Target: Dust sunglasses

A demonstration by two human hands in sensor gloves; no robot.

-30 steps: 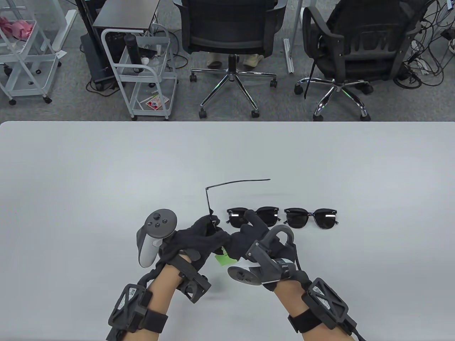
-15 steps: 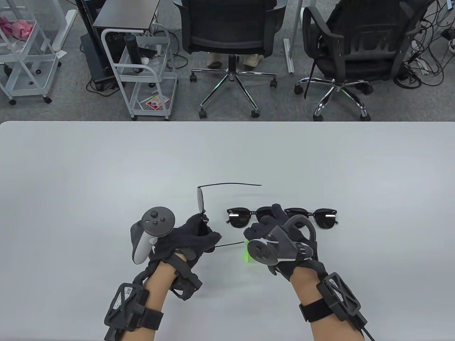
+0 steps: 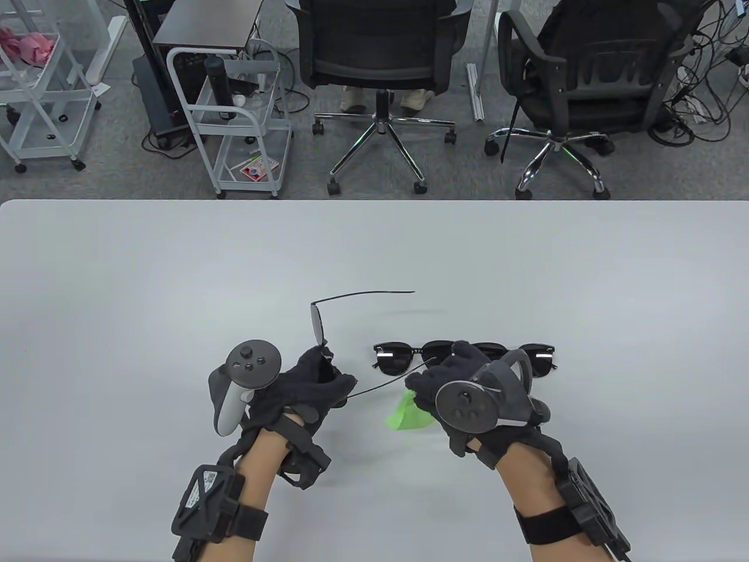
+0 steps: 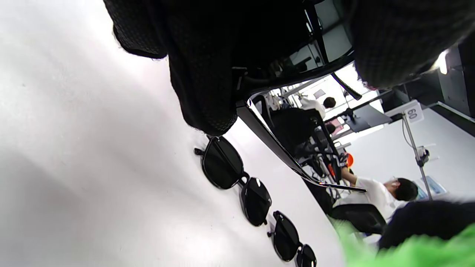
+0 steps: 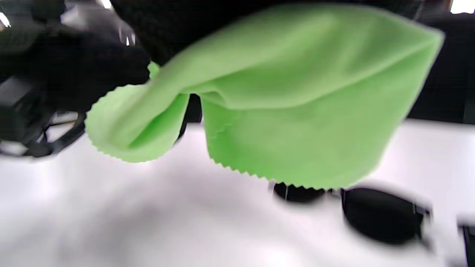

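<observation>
Table view: left hand [image 3: 310,389] gripping held sunglasses [image 3: 319,328] by the frame, right hand [image 3: 453,374] pinching green cloth [image 3: 409,414]. Best to steady frame, wipe gently.

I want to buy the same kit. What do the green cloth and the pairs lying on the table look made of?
Green cloth: thin soft fabric, probably microfibre; matte, drapes, zigzag-cut edge. Sunglasses on the table: glossy black frames, likely plastic, with dark lenses that reflect light.
</observation>
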